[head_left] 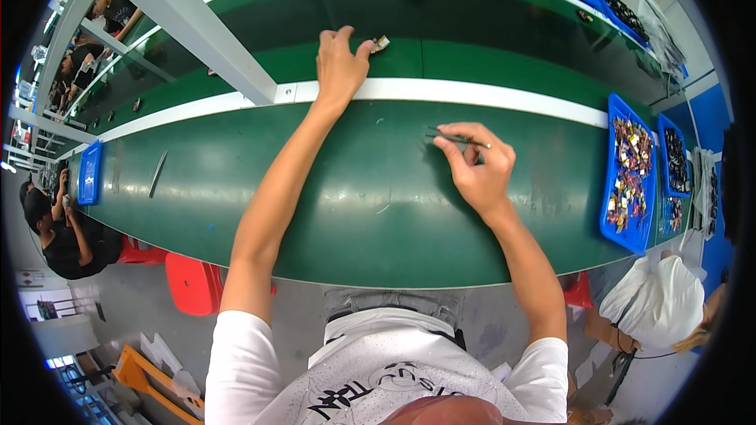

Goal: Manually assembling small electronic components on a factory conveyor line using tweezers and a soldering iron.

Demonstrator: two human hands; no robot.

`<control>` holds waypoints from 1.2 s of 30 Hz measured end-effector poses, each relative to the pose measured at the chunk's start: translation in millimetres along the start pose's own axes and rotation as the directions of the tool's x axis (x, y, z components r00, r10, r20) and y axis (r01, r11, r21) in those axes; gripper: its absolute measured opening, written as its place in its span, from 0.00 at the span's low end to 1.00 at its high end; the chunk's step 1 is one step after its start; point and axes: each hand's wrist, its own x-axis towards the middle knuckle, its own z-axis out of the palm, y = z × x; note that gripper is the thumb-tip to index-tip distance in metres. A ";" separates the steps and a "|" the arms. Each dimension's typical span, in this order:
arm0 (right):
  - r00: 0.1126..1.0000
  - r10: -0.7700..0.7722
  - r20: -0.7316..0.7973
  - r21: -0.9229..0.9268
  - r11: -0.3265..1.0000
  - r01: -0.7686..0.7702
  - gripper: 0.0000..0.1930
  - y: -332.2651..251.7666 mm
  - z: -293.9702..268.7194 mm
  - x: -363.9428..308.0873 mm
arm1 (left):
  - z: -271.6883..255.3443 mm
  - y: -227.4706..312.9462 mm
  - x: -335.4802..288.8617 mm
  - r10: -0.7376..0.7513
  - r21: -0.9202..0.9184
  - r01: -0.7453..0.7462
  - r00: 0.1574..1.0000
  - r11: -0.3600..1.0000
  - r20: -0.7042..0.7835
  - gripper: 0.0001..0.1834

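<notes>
Small pale-and-dark component [381,44] lay just right of the left grip [340,67]

Beyond the smooth green bench [362,244] and a white rail [480,93], a green belt-like surface [465,61] carried the component. The left grip, nearer, had thumb and fingers parted; contact could not be told. The right grip [482,169] held slender dark tweezers [472,142] over the bench. The component's long axis slanted away rightward.
</notes>
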 end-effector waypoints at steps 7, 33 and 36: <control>0.998 0.067 -0.002 -0.039 0.997 -0.067 0.08 8.6 -5.0 -3.4 | -63.4 6.8 -61.0 0.091 -0.208 -0.096 0.995 0.974 -0.034 0.16; 0.937 0.228 -0.264 -0.031 0.969 -0.244 0.08 67.5 -31.4 9.8 | -88.6 -6.2 -112.1 0.368 0.043 -0.366 0.925 0.930 -0.097 0.07; 0.936 0.221 -0.275 -0.065 0.967 -0.247 0.08 73.7 -36.9 14.8 | -95.0 -11.2 -114.7 0.378 0.022 -0.378 0.918 0.926 -0.117 0.07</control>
